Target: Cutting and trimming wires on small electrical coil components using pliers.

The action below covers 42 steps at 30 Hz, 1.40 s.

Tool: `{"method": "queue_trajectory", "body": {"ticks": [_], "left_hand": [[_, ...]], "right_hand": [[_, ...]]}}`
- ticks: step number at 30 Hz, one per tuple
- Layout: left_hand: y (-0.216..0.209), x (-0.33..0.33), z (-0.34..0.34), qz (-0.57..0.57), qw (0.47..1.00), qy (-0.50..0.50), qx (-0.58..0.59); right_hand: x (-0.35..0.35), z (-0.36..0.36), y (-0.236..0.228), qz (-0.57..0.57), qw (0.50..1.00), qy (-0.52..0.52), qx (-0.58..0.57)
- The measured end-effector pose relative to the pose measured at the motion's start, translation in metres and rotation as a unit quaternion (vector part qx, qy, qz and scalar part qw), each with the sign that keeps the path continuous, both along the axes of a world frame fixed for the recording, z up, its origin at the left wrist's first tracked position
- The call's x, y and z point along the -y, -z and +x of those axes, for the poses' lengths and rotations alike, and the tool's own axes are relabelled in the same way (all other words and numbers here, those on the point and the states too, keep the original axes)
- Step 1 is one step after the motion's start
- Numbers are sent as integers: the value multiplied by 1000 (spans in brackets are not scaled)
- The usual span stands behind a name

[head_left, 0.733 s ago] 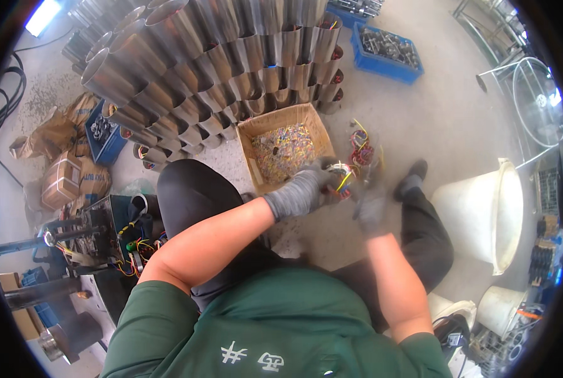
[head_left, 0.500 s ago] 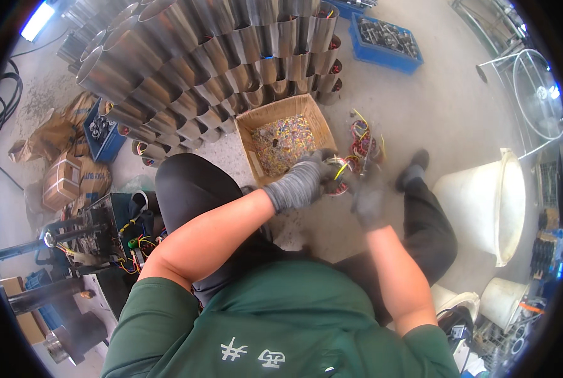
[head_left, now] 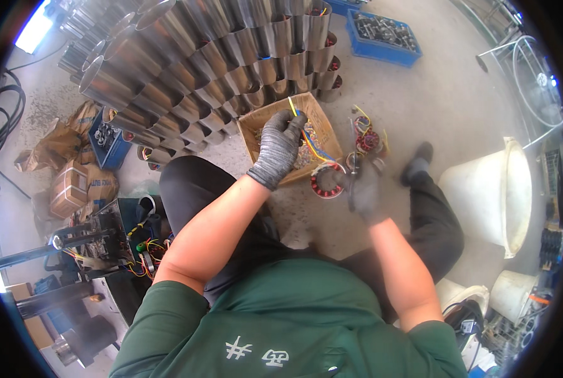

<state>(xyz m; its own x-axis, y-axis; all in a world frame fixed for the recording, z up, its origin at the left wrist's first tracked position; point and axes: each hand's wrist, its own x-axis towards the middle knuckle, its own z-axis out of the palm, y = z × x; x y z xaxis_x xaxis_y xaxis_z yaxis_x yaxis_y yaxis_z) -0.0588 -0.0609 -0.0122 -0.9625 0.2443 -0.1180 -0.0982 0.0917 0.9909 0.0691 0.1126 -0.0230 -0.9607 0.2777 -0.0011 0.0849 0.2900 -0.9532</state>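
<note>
My left hand (head_left: 279,146), in a grey knit glove, is raised over the near left part of an open cardboard box (head_left: 325,126). Its fingers pinch the ends of yellow, blue and red wires (head_left: 314,148). Those wires stretch down to a ring-shaped motor stator (head_left: 326,183) with red windings. My right hand (head_left: 365,191), gloved too and smeared by motion, grips the stator at its right side; the finger detail is blurred. Beyond it, more stators (head_left: 367,137) with red windings and yellow leads lie on the floor. Small coloured wire scraps fill the box.
Rows of metal tubes (head_left: 225,79) are stacked behind the box. Blue crates of metal parts stand at the back right (head_left: 384,36) and left (head_left: 109,138). A large white tub (head_left: 480,195) is on my right. A machine with loose wires (head_left: 127,246) stands at my left.
My left hand has let go of the stator and moved up and left, drawing the wires out straight. The stator now shows face-on beside my right hand, which has shifted slightly.
</note>
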Motion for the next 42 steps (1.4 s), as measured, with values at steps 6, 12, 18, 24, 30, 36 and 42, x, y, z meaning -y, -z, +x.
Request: {"method": "queue_trajectory", "body": {"ticks": [6,12,18,24,30,36,42], "left_hand": [[11,6,-4,178,970,-46,156],[54,5,17,-211,948,202,-129],[40,-14,13,-83,967,31,241],[41,-8,37,-110,972,203,-39],[29,-14,36,45,980,160,113],[28,-8,30,154,952,106,241],[18,-7,36,55,969,157,182]], "right_hand": [[-20,3,40,-73,995,63,7],[-24,0,47,-235,961,141,15],[-27,-3,57,-320,931,175,1],[-23,-2,42,-301,940,158,25],[-9,1,33,-290,945,144,44],[-6,2,34,-27,995,99,-16],[-5,2,33,-119,984,117,58]]}}
